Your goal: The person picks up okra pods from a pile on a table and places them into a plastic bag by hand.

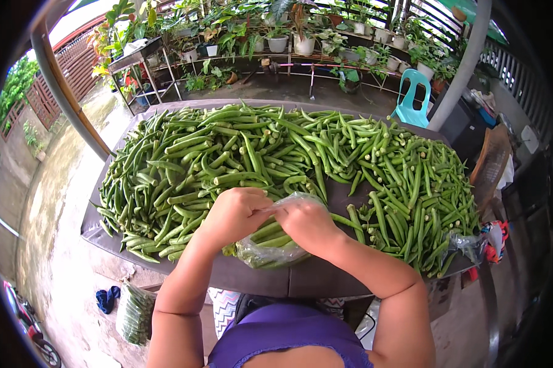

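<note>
A clear plastic bag [275, 254] with several okra pods inside lies at the table's near edge in front of me. My left hand [238, 210] pinches the gathered top of the bag from the left. From the right, my right hand [304, 222] grips the same bunched plastic, its fingers curled close to the left ones. Beyond both hands spreads a large heap of green okra [227, 147], and a second heap of okra [414, 196] covers the right side. The fingertips are partly hidden by the hands and the plastic.
The dark-covered table [246, 276] bears the okra. Crumpled clear plastic [466, 245] rests at its right corner. A filled bag of okra [135, 314] stands on the floor at the lower left. A turquoise chair [413, 98] and a grey post [466, 67] are beyond the far right edge.
</note>
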Action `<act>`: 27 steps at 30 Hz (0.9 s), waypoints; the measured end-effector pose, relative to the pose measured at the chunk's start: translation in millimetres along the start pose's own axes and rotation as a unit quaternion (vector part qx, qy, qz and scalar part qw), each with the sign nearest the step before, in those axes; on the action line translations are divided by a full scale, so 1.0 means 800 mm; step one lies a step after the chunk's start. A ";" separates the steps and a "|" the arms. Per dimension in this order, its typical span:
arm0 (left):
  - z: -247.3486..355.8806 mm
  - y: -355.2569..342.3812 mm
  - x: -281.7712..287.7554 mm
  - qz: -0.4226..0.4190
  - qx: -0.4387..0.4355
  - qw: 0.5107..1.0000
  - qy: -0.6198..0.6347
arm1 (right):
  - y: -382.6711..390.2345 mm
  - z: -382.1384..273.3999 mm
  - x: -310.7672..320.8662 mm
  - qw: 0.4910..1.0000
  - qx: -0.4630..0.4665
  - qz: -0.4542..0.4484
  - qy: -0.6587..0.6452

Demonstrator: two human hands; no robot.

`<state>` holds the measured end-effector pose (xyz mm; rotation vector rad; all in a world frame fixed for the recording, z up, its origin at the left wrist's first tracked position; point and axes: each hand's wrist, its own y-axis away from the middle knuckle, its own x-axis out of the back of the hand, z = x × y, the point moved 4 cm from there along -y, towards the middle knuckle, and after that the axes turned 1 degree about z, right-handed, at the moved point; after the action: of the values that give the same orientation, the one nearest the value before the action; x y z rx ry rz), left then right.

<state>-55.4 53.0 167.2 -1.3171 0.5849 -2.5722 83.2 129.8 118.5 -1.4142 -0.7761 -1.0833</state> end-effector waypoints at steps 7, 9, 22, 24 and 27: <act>-0.007 0.008 -0.003 0.022 -0.007 1.000 0.006 | 0.007 0.006 -0.005 0.993 0.042 0.047 -0.100; -0.005 0.009 -0.005 0.028 -0.006 1.000 0.011 | 0.012 0.001 -0.004 0.994 0.016 0.073 -0.084; 0.010 0.019 -0.008 0.047 0.054 0.997 -0.006 | 0.016 -0.040 0.001 0.994 -0.036 -0.090 -0.053; 0.009 0.021 -0.006 0.059 0.081 0.995 -0.002 | 0.017 -0.032 0.006 0.994 -0.021 -0.060 -0.086; -0.002 0.027 0.000 0.076 0.122 0.989 -0.009 | 0.000 0.007 0.039 0.940 0.020 0.025 -0.339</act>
<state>-56.7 33.4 157.3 -1.1660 0.3381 -2.4141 95.6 131.5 147.3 -1.7816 -1.2301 -0.5168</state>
